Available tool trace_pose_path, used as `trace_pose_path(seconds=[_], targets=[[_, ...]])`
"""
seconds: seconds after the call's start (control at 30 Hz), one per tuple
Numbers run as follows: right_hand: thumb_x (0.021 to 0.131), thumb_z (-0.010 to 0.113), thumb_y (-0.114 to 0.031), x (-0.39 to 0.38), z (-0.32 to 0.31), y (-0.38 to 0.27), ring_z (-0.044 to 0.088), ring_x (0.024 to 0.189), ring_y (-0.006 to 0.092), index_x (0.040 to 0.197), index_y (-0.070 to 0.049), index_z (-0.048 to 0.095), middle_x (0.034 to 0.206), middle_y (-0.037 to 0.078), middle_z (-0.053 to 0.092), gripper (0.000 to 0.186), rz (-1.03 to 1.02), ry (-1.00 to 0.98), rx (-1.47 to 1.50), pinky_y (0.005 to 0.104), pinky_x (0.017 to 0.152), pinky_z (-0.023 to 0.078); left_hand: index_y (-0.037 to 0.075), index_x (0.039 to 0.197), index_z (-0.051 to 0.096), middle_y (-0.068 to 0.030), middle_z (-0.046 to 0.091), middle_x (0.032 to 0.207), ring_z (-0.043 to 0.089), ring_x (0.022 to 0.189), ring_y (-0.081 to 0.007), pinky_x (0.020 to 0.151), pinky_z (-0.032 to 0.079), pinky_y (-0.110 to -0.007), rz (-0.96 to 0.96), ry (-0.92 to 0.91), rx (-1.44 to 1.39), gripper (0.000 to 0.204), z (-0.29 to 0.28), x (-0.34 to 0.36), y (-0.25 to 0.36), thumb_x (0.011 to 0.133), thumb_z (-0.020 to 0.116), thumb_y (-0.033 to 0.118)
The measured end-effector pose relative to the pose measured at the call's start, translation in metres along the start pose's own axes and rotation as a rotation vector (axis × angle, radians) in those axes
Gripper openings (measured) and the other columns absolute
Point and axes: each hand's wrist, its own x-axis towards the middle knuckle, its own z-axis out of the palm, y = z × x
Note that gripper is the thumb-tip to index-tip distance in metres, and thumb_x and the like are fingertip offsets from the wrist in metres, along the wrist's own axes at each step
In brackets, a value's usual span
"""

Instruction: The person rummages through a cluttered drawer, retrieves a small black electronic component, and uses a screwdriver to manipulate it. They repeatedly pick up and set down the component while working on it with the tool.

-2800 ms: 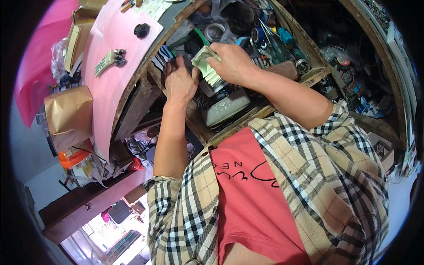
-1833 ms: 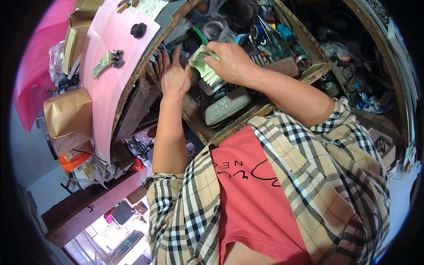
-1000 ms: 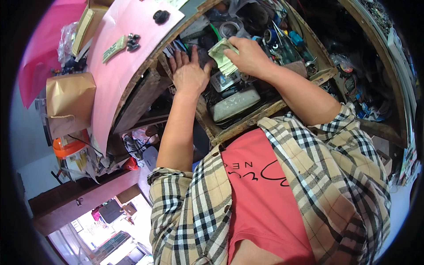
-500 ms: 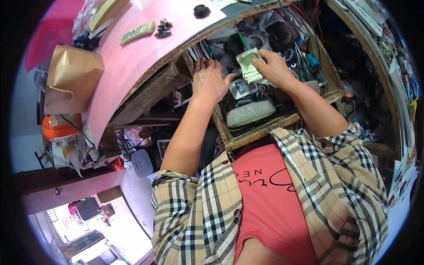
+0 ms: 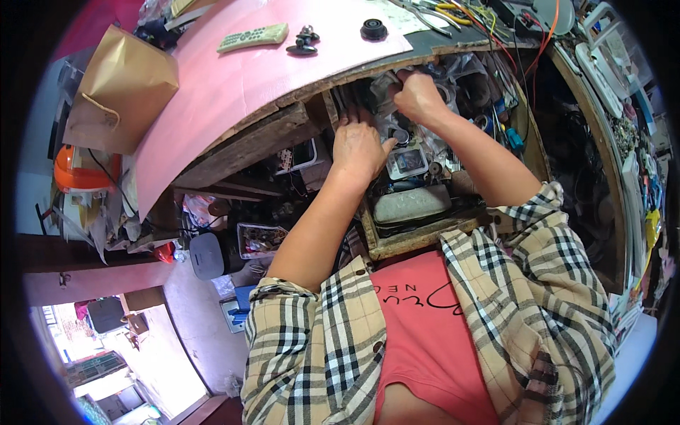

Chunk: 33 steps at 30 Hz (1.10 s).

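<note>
A wooden drawer (image 5: 404,246) full of odds and ends is pulled out below the tabletop. My right hand (image 5: 421,98) is deep in it, its fingers closed at a pale bundle that looks like the folded banknotes (image 5: 383,93), dim under the table edge. Against the drawer's left side rests my left hand (image 5: 360,150), fingers stretched forward into shadow and thumb apart. What its fingertips touch is hidden. Nearer me in the drawer lie a clear-lidded small box (image 5: 408,163) and a long grey case (image 5: 412,204).
On the pink-covered tabletop (image 5: 212,92) lie a remote control (image 5: 253,37), a small black clamp-like part (image 5: 303,41) and a round black knob (image 5: 373,29). Pliers (image 5: 425,15) and wires are at the back. A paper bag (image 5: 127,88) stands left; stacked clutter lines the right.
My right hand has pushed farther into the drawer, taking the banknotes into the shade under the table edge. My left hand's fingers reach deeper too. The whole view has shifted.
</note>
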Motion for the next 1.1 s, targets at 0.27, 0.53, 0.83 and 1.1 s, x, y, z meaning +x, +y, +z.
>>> trace_pose_path(seconds=[0.27, 0.53, 0.83, 1.1], targets=[[0.081, 0.059, -0.027, 0.012, 0.021, -0.023, 0.063, 0.096, 0.0385, 0.099, 0.002, 0.066, 0.094, 0.022, 0.068, 0.035, -0.325, 0.028, -0.137, 0.0452, 0.085, 0.049, -0.002, 0.102, 0.071, -0.0165, 0.061, 0.115, 0.051, 0.118, -0.0294, 0.108, 0.031, -0.040, -0.012, -0.075, -0.053, 0.059, -0.012, -0.007, 0.003, 0.086, 0.056, 0.052], [0.077, 0.063, -0.042, 0.016, 0.025, -0.005, 0.062, 0.105, 0.0377, 0.106, -0.002, 0.068, 0.114, 0.023, 0.063, 0.050, 0.013, -0.120, -0.085, 0.0418, 0.090, 0.050, -0.002, 0.101, 0.071, -0.0173, 0.056, 0.124, 0.044, 0.125, -0.0308, 0.114, 0.023, -0.041, 0.007, 0.006, -0.080, 0.055, -0.015, -0.008, 0.011, 0.083, 0.061, 0.049], [0.082, 0.056, -0.040, 0.000, 0.034, 0.012, 0.065, 0.083, 0.0413, 0.088, -0.004, 0.070, 0.088, 0.024, 0.067, 0.039, -0.142, -0.111, -0.172, 0.0464, 0.076, 0.053, 0.000, 0.113, 0.068, -0.0206, 0.045, 0.139, 0.030, 0.138, -0.0317, 0.117, 0.012, -0.048, 0.057, -0.046, -0.005, 0.062, -0.026, -0.002, 0.005, 0.081, 0.062, 0.053], [0.085, 0.054, -0.043, -0.003, 0.026, 0.007, 0.067, 0.089, 0.0381, 0.092, -0.003, 0.072, 0.092, 0.024, 0.068, 0.044, -0.032, -0.202, -0.155, 0.0430, 0.077, 0.055, 0.005, 0.126, 0.060, -0.0213, 0.036, 0.147, 0.022, 0.143, -0.0347, 0.118, 0.005, -0.051, 0.173, -0.338, 0.019, 0.071, -0.048, 0.023, -0.025, 0.080, 0.059, 0.059]])
